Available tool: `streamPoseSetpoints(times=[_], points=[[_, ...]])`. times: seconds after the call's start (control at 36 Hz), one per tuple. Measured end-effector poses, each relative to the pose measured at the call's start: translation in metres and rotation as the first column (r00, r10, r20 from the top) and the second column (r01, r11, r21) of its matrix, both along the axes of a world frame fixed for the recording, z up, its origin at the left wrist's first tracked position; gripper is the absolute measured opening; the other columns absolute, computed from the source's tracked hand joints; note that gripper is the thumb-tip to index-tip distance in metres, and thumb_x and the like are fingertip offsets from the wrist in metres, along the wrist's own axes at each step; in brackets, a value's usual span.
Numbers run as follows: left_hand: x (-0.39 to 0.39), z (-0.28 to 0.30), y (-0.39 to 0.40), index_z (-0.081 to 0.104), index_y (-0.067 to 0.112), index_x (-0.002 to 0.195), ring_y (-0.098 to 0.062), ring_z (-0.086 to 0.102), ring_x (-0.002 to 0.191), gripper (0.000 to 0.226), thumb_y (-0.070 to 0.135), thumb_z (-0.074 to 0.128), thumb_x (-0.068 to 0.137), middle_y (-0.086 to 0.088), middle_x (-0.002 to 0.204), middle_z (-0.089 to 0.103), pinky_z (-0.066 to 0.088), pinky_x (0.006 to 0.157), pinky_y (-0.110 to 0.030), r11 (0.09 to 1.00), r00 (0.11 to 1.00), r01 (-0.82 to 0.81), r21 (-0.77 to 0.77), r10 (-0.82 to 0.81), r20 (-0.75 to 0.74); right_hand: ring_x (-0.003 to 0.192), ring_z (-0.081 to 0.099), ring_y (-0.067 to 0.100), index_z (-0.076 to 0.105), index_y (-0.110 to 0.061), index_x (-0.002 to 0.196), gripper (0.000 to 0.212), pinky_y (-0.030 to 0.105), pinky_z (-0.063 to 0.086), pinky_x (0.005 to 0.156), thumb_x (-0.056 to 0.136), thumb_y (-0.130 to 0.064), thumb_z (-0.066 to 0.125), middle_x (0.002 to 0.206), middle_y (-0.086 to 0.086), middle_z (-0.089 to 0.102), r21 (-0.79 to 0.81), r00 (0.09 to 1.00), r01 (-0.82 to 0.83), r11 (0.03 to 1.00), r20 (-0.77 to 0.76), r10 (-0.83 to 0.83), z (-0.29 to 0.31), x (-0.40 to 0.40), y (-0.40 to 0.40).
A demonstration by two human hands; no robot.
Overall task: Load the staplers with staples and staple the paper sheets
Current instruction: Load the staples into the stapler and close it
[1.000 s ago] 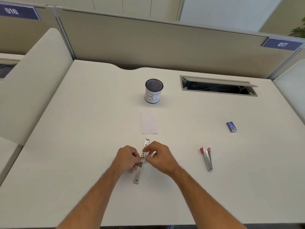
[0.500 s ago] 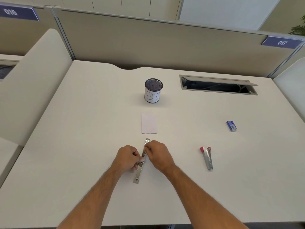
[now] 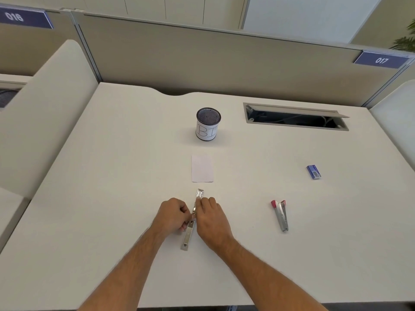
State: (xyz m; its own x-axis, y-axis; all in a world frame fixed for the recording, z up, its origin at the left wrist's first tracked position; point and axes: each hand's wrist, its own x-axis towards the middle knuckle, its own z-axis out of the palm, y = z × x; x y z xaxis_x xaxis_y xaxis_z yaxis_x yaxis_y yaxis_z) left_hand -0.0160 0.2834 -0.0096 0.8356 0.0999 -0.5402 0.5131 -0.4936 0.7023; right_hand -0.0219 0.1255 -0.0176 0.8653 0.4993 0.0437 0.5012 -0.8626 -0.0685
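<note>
I judged the loading step to be in hand: the silver stapler (image 3: 190,230) lay opened out flat, near the front edge of the desk (image 3: 112,198) at its middle, and both hands were on its mid-length. My left hand (image 3: 172,215) had its fingers curled, pinching the stapler from the left; my right hand (image 3: 210,215) had its fingers bent down onto the open channel, though I could not tell whether a strip of staples sat under them. The next move, as I judged it, called for seating the strip squarely in the channel and folding the stapler closed without skewing it. The paper sheets (image 3: 202,168) lay just beyond the stapler, toward the middle of the desk. A red stapler (image 3: 280,215) waited well to the right, the blue staple box (image 3: 313,171) nearer the right edge. A mesh cup (image 3: 208,124) stood further back, a cable hatch (image 3: 296,116) by the rear edge, beige partitions (image 3: 202,59) behind.
</note>
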Motion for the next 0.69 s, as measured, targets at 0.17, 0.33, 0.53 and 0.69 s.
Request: streamPoseSetpoints(times=[0.17,0.33,0.53,0.69], points=[[-0.001,0.001,-0.001,0.07,0.003,0.072,-0.019,0.065,0.045,0.016,0.008,0.079,0.084,-0.011,0.058,0.073,0.061,0.057,-0.035,1.0,1.0,0.014,0.008,-0.014,0.005,0.086,0.06,0.024,0.062,-0.001,0.133,0.05,0.034,0.051,0.067,0.085,-0.015,0.059,0.101,0.006,0.065,-0.076,0.998,0.04,0.996,-0.052,-0.044,0.007,0.0,-0.001],[-0.001,0.004,0.0,0.07,-0.004,0.078,-0.016,0.064,0.045,0.022,0.01,0.086,0.081,-0.007,0.055,0.071,0.056,0.049,-0.027,1.0,1.0,0.008,-0.013,-0.009,-0.027,0.107,0.051,0.031,0.042,0.0,0.148,0.05,0.039,0.046,0.087,0.099,-0.008,0.045,0.122,0.013,0.056,0.166,0.952,0.24,0.957,-0.233,-0.198,0.007,0.006,-0.001],[-0.002,0.008,-0.012,0.06,0.011,0.074,-0.025,0.067,0.061,0.036,0.04,0.076,0.086,-0.007,0.069,0.074,0.057,0.063,-0.036,0.978,0.996,0.083,0.192,-0.09,0.025,0.11,0.051,0.029,0.056,-0.003,0.125,0.031,0.031,0.042,0.085,0.096,-0.002,0.045,0.119,0.011,0.055,0.278,0.859,0.457,0.845,-0.385,-0.338,0.009,0.016,-0.004],[-0.004,0.011,-0.03,0.045,0.021,0.074,-0.022,0.054,0.068,0.03,0.039,0.059,0.092,0.003,0.073,0.055,0.036,0.054,-0.032,0.851,0.969,0.2,0.485,-0.244,0.028,0.083,0.051,0.024,0.054,-0.008,0.088,0.018,0.03,0.034,0.067,0.098,-0.006,0.039,0.093,0.008,0.056,0.287,0.811,0.519,0.805,-0.463,-0.358,0.019,0.017,0.0]])
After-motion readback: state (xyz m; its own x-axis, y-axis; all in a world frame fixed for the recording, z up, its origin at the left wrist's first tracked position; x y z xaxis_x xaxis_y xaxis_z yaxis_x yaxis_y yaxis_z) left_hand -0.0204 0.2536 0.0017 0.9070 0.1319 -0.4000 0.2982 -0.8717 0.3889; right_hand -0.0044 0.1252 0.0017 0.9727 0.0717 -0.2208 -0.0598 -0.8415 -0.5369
